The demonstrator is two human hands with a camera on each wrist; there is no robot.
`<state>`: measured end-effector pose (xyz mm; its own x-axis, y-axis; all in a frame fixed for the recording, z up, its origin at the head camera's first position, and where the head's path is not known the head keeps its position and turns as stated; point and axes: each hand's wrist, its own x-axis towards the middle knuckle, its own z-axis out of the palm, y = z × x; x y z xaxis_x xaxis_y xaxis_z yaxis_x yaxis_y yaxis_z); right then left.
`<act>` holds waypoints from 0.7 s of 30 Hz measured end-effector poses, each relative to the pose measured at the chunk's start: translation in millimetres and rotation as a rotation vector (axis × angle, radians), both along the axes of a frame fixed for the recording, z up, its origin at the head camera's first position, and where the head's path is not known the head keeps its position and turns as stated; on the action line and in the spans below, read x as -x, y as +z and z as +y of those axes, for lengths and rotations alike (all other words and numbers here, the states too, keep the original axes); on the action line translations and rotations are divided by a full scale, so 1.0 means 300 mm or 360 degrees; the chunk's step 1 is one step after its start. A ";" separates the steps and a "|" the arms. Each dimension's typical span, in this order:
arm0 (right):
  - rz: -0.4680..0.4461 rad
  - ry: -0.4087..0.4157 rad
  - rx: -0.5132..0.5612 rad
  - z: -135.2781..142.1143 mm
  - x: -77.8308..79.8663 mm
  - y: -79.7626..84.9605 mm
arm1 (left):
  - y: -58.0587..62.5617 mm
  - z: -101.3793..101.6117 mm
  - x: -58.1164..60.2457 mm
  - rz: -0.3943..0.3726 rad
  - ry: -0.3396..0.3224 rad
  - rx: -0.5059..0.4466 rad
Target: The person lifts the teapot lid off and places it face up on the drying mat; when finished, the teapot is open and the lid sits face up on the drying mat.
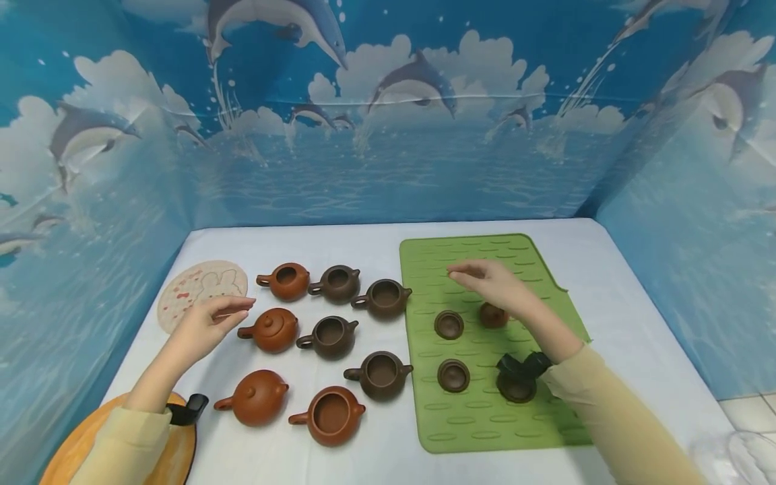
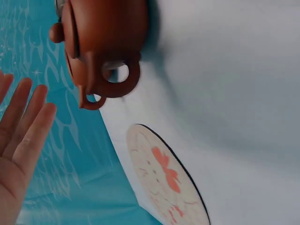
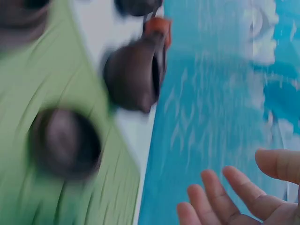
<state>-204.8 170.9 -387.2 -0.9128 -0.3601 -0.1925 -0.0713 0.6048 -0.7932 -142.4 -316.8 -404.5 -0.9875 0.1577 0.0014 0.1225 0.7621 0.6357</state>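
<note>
My left hand, raised with loosely extended fingers and nothing held, is left of a lidded red-brown teapot. The left wrist view shows that teapot apart from the fingers. Over the green mat hangs my right hand, holding nothing; its fingers are spread in the right wrist view. A red-brown lid lies below it, partly covered by the forearm. Dark round lids lie on the mat, one blurred in the right wrist view.
Several lidless teapots, dark and red-brown, stand in rows left of the mat. Another lidded teapot stands at the front. A round rabbit-print coaster lies far left, an orange round object near left.
</note>
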 end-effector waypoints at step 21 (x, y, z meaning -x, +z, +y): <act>0.0121 0.0566 0.0097 -0.777 0.033 -0.063 | -0.133 -0.047 0.028 -0.0108 0.0005 -0.0085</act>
